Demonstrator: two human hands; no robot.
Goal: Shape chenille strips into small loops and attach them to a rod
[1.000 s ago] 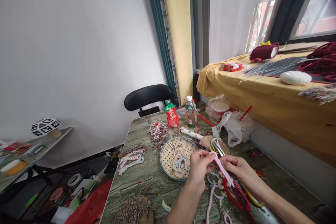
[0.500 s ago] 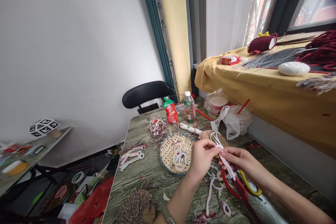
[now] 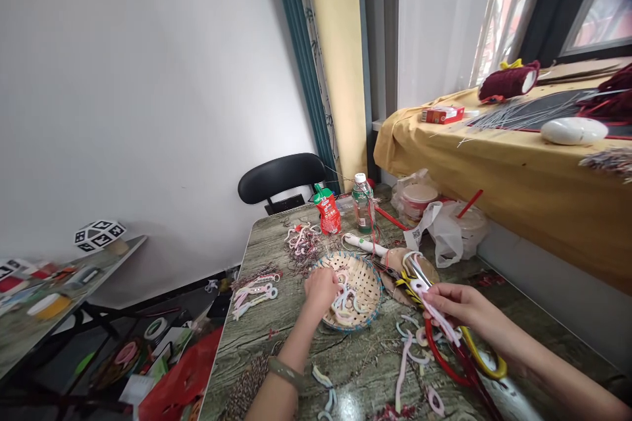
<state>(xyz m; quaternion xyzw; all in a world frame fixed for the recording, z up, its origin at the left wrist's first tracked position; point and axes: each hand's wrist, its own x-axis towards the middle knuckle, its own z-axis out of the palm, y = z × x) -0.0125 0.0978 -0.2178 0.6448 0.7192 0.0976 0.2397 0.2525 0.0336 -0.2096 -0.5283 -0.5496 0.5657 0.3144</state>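
Observation:
My right hand (image 3: 457, 306) pinches a bundle of pale pink and white fuzzy yarn strips (image 3: 441, 319), with a looped end up and the tails hanging down. Beneath the bundle lie the red handles (image 3: 437, 355) and yellow handles (image 3: 494, 365) of scissors. My left hand (image 3: 323, 289) is over the left side of a round woven bamboo basket (image 3: 375, 306), its fingers curled. Beside those fingertips, pastel yarn loops (image 3: 348, 299) lie in the basket. Whatever the fingertips hold, if anything, is hidden.
Pastel yarn pieces (image 3: 403, 368) lie in front, and finished-looking yarn strips (image 3: 254, 296) at the left edge. Behind stand a red pouch (image 3: 328, 212), a bottle (image 3: 363, 207) and bagged tubs (image 3: 461, 227). A yellow-draped ledge (image 3: 454, 154) runs along the right.
My left hand has let go of the yarn bundle and moved left to the basket. My right hand keeps hold of the bundle. The view has shifted slightly.

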